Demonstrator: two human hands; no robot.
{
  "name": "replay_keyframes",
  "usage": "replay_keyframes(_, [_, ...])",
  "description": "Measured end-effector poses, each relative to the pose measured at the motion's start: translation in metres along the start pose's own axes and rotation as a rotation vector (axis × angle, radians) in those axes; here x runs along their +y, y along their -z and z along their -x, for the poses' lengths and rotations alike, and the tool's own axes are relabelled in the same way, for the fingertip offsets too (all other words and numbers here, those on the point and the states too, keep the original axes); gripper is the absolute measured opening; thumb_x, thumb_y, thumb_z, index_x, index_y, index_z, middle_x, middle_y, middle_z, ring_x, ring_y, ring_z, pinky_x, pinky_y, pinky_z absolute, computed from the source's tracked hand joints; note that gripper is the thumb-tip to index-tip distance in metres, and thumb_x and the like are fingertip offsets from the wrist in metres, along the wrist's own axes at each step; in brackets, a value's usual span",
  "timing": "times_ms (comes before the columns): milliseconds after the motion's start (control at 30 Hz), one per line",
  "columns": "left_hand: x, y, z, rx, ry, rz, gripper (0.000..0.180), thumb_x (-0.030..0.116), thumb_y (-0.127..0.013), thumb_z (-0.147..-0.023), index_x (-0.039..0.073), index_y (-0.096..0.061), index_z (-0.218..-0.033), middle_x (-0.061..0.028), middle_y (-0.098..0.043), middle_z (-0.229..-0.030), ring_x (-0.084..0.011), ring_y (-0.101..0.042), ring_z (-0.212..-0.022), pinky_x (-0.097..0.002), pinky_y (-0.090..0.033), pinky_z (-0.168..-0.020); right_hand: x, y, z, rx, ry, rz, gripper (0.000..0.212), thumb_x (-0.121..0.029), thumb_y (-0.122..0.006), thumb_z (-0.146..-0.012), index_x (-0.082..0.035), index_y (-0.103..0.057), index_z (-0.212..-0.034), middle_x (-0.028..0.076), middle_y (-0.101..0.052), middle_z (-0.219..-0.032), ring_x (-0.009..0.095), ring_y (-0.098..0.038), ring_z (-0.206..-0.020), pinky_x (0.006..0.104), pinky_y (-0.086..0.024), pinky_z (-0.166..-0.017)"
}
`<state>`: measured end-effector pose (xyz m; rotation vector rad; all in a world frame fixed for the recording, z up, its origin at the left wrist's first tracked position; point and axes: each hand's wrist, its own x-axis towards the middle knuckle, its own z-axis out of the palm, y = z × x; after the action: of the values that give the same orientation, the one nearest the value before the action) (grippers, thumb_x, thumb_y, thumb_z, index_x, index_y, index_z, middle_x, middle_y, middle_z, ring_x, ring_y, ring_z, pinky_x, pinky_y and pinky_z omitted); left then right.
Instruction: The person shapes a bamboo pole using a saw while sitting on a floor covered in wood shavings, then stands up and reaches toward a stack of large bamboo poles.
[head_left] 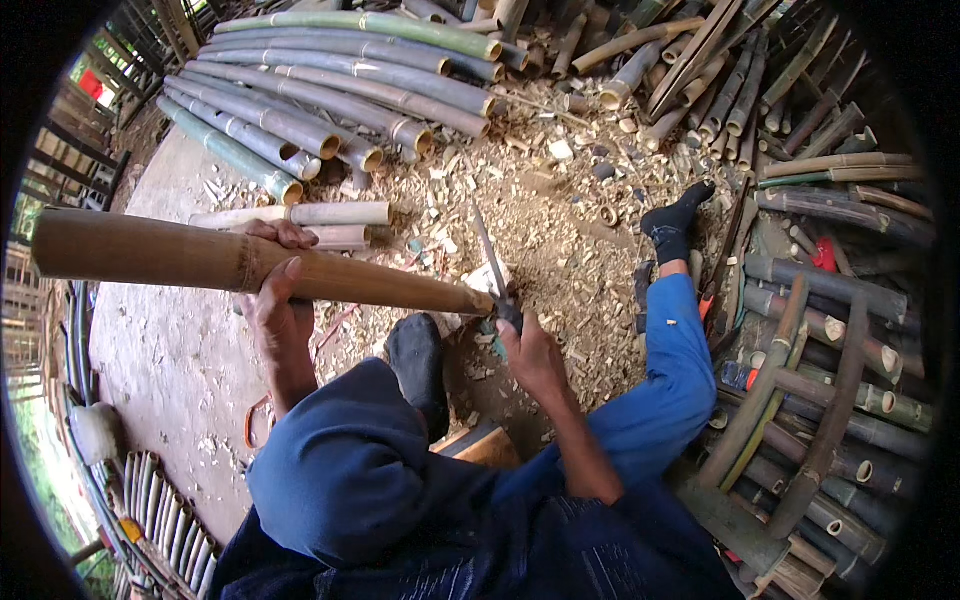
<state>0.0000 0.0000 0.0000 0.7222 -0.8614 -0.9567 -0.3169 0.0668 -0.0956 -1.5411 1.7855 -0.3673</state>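
My left hand (276, 300) is wrapped around a thick tan bamboo pole (140, 250) near its middle joint. The pole slants from the far left down toward the centre, its narrower end close to my right hand (535, 358). Closed around a dark handle, that hand grips a knife (487, 243), whose long narrow blade points up and away from me. The blade's base is at the pole's narrow end; whether they touch is unclear. Two short pale bamboo pieces (345, 213) lie on the ground just beyond my left hand.
Wood chips (560, 235) cover the ground. Long bamboo poles (350, 75) lie in a row at the far left. More bamboo (860, 390) is stacked at the right, with a bamboo frame (835, 420) over it. My feet in dark socks (418, 365) flank the chips.
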Motion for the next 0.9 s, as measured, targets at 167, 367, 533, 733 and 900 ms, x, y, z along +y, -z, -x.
replay_keyframes(167, [0.009,-0.022,0.004,-0.066,0.016,0.027,0.051,0.001,-0.068,-0.07,0.003,-0.049,-0.117,-0.0112,-0.051,-0.098,-0.0245,-0.054,-0.097,-0.0419,-0.044,-0.099,-0.056,0.031,0.026,0.207,0.299,-0.183,0.035,-0.033,-0.06,-0.099,-0.002,-0.049,-0.11,0.027,-0.068,-0.085,0.047,-0.069,-0.079,0.0533,-0.053,-0.063])
replay_keyframes(367, [0.002,-0.045,0.005,-0.132,-0.033,0.055,0.051,-0.001,-0.068,-0.07,0.003,-0.048,-0.117,-0.0119,-0.052,-0.099,-0.0244,-0.054,-0.098,-0.0408,-0.046,-0.095,0.028,-0.044,-0.009,0.002,0.002,0.226,0.053,-0.047,-0.053,-0.1,0.001,-0.047,-0.119,0.03,-0.069,-0.084,0.049,-0.069,-0.077,0.0562,-0.054,-0.064])
replay_keyframes(533, [0.006,-0.042,0.015,-0.018,0.013,0.029,0.05,-0.006,-0.067,-0.073,0.004,-0.048,-0.118,-0.012,-0.054,-0.099,-0.022,-0.056,-0.097,-0.0387,-0.048,-0.094,-0.046,0.027,0.032,0.051,0.064,-0.019,0.046,-0.041,-0.055,-0.101,0.001,-0.048,-0.118,0.028,-0.069,-0.083,0.048,-0.068,-0.075,0.0532,-0.054,-0.062])
replay_keyframes(733, [0.009,-0.072,0.022,-0.095,-0.053,-0.076,0.053,-0.005,-0.071,-0.069,0.005,-0.05,-0.117,-0.0109,-0.054,-0.1,-0.0212,-0.057,-0.095,-0.038,-0.05,-0.092,0.024,-0.04,0.006,-0.02,-0.061,0.239,0.047,-0.042,-0.052,-0.1,0.0,-0.048,-0.121,0.03,-0.07,-0.089,0.048,-0.07,-0.08,0.0594,-0.055,-0.074])
replay_keyframes(900, [0.006,-0.047,0.019,0.045,-0.014,-0.018,0.059,-0.005,-0.074,-0.07,0.006,-0.05,-0.122,-0.01,-0.052,-0.103,-0.0211,-0.057,-0.095,-0.0389,-0.051,-0.091,-0.012,-0.002,0.009,0.045,0.042,0.018,0.045,-0.042,-0.055,-0.1,0.002,-0.052,-0.108,0.028,-0.065,-0.078,0.049,-0.067,-0.076,0.0563,-0.052,-0.066])
